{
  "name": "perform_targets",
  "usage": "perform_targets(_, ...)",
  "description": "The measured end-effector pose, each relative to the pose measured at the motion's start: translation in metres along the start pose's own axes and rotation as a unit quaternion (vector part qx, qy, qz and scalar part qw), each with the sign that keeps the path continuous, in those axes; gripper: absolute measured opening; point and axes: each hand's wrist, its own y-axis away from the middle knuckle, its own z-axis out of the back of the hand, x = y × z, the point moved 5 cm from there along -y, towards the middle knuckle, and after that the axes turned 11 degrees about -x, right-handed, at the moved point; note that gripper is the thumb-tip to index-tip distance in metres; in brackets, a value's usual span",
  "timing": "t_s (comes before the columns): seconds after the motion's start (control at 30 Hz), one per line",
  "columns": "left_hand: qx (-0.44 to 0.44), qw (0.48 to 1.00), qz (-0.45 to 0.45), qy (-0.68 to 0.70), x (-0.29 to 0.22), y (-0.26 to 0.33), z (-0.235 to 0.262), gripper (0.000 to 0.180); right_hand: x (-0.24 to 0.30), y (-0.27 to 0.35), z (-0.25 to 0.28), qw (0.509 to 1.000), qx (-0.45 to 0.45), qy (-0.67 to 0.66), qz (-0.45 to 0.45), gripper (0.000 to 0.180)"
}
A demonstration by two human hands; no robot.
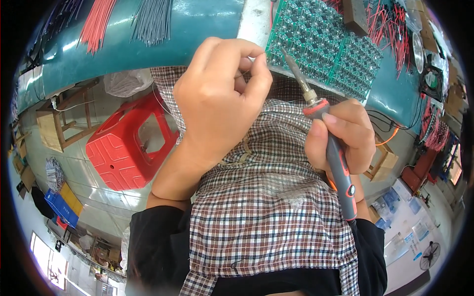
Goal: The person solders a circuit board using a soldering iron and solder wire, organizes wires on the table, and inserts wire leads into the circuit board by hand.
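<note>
My right hand (354, 132) holds a soldering iron (339, 165) with a dark grey and red handle, like a pen. Its metal tip points up and left, apart from the boards in this view. My left hand (215, 93) is closed in a pinch, thumb against forefinger, near the table's front edge. A thin silvery strand that looks like solder wire (159, 98) loops beside that wrist, and a bit of it shows between the fingers. Just beyond both hands lies a panel of green circuit boards (308, 42), packed with small parts.
On the green table mat (207, 24) lie bundles of red wires (98, 24) and grey wires (152, 22). A dark block (355, 17) rests at the panel's far edge, with more red wires (390, 29) to its right. A red stool (121, 148) stands at left below the table.
</note>
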Motion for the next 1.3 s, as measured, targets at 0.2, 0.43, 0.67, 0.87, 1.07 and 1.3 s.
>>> perform_targets(0.2, -0.003, 1.000, 0.009, -0.002, 0.006, 0.000, 0.000, 0.012, -0.004, -0.002, -0.009, 1.000, -0.002, -0.019, 0.008, 0.031)
perform_targets(0.43, 0.001, 1.000, 0.008, -0.011, 0.006, 0.000, -0.001, 0.012, -0.008, 0.000, -0.011, 0.999, -0.024, -0.043, -0.006, 0.030)
perform_targets(0.67, 0.004, 1.000, 0.005, -0.002, 0.005, 0.000, 0.000, 0.012, -0.009, 0.001, -0.004, 0.997, -0.029, -0.064, -0.015, 0.029)
perform_targets(0.87, 0.016, 1.000, -0.008, 0.007, -0.005, 0.001, 0.001, 0.011, -0.008, 0.004, 0.009, 0.999, -0.025, -0.024, -0.005, 0.028)
perform_targets(1.07, 0.029, 0.999, -0.002, 0.029, -0.005, 0.007, -0.009, 0.010, -0.007, 0.006, 0.005, 1.000, -0.017, 0.001, 0.001, 0.030)
perform_targets(1.3, 0.030, 0.999, -0.020, 0.017, -0.004, 0.006, -0.012, 0.011, -0.008, 0.005, 0.002, 1.000, -0.014, 0.003, 0.008, 0.031)
